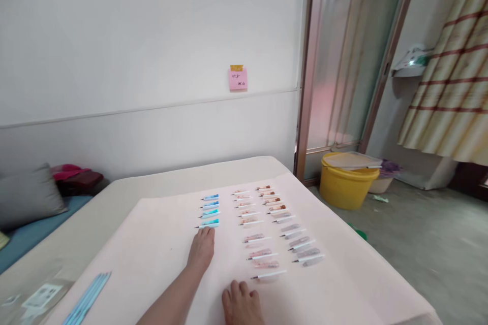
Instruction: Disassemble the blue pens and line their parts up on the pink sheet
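My left hand lies flat and open on a pale pink sheet, its fingertips just short of the nearest blue-capped stick. That stick ends a short column of blue-capped sticks. My right hand rests open on the sheet at the bottom edge, fingers spread, holding nothing. Just beyond it lies a white stick with a pink cap, the nearest of a middle column of pink-capped sticks. A third column of brown and grey capped sticks runs to the right.
A bundle of blue sticks and a clear plastic bag lie at the table's near left. A yellow bucket with a lid stands on the floor to the right. A grey pillow is at the left, and a pink note hangs on the wall.
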Tool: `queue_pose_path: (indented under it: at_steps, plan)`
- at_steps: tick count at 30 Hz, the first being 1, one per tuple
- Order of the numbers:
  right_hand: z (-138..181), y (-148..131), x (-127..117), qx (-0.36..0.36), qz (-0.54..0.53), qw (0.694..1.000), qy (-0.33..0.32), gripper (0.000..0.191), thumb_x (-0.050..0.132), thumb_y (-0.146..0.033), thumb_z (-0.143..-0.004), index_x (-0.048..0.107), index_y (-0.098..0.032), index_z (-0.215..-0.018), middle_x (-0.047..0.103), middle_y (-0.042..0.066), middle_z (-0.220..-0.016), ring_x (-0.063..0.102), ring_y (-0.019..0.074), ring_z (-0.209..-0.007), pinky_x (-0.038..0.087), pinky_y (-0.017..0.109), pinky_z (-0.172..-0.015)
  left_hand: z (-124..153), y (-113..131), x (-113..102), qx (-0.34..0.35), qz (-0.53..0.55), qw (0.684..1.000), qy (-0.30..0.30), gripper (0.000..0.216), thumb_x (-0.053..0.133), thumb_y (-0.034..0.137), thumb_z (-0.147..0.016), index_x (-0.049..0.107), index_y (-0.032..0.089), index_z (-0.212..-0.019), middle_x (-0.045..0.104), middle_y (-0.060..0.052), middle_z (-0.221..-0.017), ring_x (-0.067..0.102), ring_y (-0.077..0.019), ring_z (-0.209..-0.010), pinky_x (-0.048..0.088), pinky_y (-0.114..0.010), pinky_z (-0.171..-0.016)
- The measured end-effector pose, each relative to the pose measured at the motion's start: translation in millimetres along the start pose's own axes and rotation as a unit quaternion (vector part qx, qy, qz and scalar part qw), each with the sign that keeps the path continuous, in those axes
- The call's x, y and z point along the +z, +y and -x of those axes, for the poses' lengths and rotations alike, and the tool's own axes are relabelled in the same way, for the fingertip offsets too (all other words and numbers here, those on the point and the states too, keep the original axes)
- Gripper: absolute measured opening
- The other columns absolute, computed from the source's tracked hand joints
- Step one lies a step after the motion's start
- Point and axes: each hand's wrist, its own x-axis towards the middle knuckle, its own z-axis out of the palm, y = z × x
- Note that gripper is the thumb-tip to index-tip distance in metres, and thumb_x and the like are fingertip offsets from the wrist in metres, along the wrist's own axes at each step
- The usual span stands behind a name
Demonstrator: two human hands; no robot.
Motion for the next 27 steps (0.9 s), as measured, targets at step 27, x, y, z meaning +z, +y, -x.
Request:
queue_pose_path:
  at_steps: [27]
  plan:
    - [17, 7, -25, -0.050, -0.006, 0.999, -0.007, 0.034, 0.058, -0.017, -0.072, 0.058, -0.018, -0.107, 0.057, 0.013, -0.113, 0.050, 0.0315, -0.104, 0.039, 0.043, -0.078, 150, -31, -81, -0.117, 0.018, 0.987, -0.108, 0.019, 0.044, 0.021, -0.079, 0.057, 0.021, -0.093, 0.057, -0.007, -0.108, 0.049, -0.0211, -0.102, 0.036, -0.032, -0.084]
